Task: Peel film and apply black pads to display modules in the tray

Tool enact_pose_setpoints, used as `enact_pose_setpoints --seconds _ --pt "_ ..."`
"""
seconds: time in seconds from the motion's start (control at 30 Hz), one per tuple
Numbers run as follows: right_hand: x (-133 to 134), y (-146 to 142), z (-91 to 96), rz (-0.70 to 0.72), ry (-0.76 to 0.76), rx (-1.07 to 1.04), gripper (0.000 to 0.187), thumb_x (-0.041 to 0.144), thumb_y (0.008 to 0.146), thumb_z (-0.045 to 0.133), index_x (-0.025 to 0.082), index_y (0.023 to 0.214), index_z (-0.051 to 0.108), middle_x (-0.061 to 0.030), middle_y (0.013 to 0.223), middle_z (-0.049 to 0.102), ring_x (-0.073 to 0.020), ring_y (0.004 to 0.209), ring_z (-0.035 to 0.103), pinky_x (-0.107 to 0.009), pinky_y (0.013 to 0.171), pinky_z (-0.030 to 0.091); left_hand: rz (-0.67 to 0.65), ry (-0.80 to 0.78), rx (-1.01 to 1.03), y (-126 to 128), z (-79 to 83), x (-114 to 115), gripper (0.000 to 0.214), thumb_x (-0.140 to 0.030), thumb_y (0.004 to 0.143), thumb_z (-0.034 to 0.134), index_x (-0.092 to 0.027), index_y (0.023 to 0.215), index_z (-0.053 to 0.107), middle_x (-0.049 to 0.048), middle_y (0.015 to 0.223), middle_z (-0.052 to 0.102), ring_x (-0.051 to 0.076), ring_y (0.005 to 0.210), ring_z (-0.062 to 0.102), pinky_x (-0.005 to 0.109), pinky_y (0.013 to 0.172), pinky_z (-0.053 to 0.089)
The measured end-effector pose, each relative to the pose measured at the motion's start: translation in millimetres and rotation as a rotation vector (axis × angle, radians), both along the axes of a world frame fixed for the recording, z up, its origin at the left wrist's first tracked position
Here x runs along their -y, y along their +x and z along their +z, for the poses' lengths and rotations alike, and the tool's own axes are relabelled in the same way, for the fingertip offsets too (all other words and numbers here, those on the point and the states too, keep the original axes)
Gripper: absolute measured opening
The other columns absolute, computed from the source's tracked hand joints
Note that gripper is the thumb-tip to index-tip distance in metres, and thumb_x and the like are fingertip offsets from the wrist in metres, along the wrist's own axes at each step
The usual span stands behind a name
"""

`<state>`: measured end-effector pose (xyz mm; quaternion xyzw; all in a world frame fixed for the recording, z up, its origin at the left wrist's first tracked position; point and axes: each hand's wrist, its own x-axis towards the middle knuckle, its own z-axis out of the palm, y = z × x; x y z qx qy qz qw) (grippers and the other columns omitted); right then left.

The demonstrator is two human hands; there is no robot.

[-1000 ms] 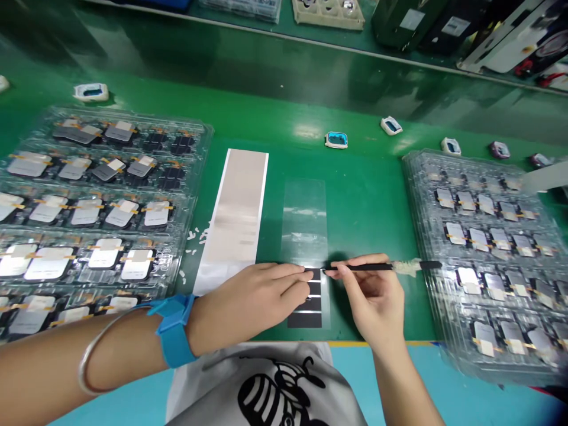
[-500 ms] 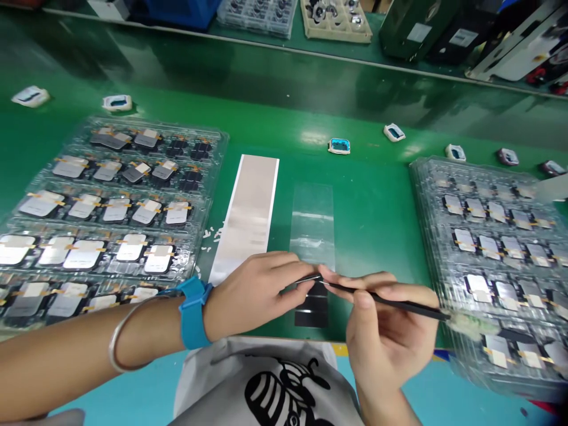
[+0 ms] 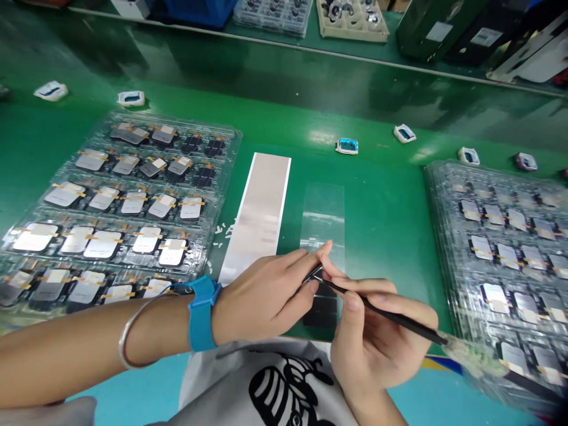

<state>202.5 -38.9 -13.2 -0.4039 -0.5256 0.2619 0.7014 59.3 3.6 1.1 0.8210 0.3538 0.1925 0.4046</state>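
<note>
My left hand, with a blue wrist strap, has its thumb and forefinger closed on a small dark flat piece with a shiny edge. The fingers cover most of that piece. A thin black stick-like tool, with a pale greenish wrap further along, lies in the pinch of my right hand. Its tip meets the dark piece between the hands. Beneath them is a clear film strip bearing dark rectangles at its near end. Left of that lies a beige strip with white edges.
A clear tray of small screen modules stands on the left, and stacked clear trays hold more at the right. White scraps lie near the beige strip. Several watch-like frames, one with a blue inside, line the back below a shelf.
The view has shifted slightly, so the bench things appear further right. My left forefinger is stretched further forward, and the tool slopes more steeply. Both hands keep their hold.
</note>
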Motion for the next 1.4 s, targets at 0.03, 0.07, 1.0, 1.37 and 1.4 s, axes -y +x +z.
enact_pose_setpoints --seconds 0.03,0.07,1.0,1.37,1.4 --pt "-0.6 -0.4 -1.4 -0.002 0.007 0.001 0.039 -0.014 0.077 0.050 0.016 0.103 0.047 -0.0016 0.089 0.065 -0.0146 0.085 0.070 -0.041 0.085 0.064 -0.006 0.000 0.002 -0.3 -0.1 -0.4 0.052 -0.024 0.100 0.032 -0.013 0.150 0.024 0.0119 0.122 0.061 0.025 0.107 0.061 0.045 0.089 0.054" --pt "-1.1 -0.6 -2.6 -0.002 0.011 0.003 0.040 -0.014 0.077 0.050 0.016 0.103 0.047 -0.0014 0.089 0.064 -0.0147 0.084 0.070 -0.041 0.085 0.064 -0.013 0.000 0.001 -0.7 -0.3 -0.9 0.052 -0.024 0.100 0.032 -0.014 0.150 0.023 0.0116 0.121 0.061 0.025 0.107 0.061 0.045 0.089 0.054" --pt "-2.4 -5.7 -8.7 -0.085 0.005 -0.028 0.031 -0.007 0.082 0.053 0.016 0.102 0.048 -0.0018 0.085 0.064 -0.0152 0.079 0.069 -0.042 0.079 0.065 0.026 0.059 -0.077 0.1 1.7 -0.9 0.053 -0.025 0.100 0.025 -0.005 0.149 0.026 0.0140 0.115 0.063 0.027 0.101 0.063 0.047 0.083 0.055" --pt "-3.3 -7.6 -9.8 -0.125 -0.004 -0.002 0.030 -0.005 0.081 0.056 0.017 0.100 0.048 -0.0008 0.083 0.064 -0.0146 0.077 0.070 -0.040 0.076 0.066 0.032 0.058 -0.085 0.9 0.1 -0.9 0.051 -0.027 0.101 0.024 -0.008 0.149 0.025 0.0142 0.118 0.063 0.024 0.102 0.063 0.043 0.085 0.055" --pt "-3.1 -7.5 -10.0 -0.128 0.001 0.001 0.030 -0.006 0.081 0.056 0.017 0.100 0.048 -0.0009 0.083 0.064 -0.0147 0.077 0.070 -0.040 0.075 0.066 0.031 0.056 -0.084 0.9 0.1 -1.0 0.052 -0.027 0.101 0.024 -0.008 0.149 0.025 0.0142 0.118 0.063 0.024 0.101 0.063 0.042 0.084 0.055"
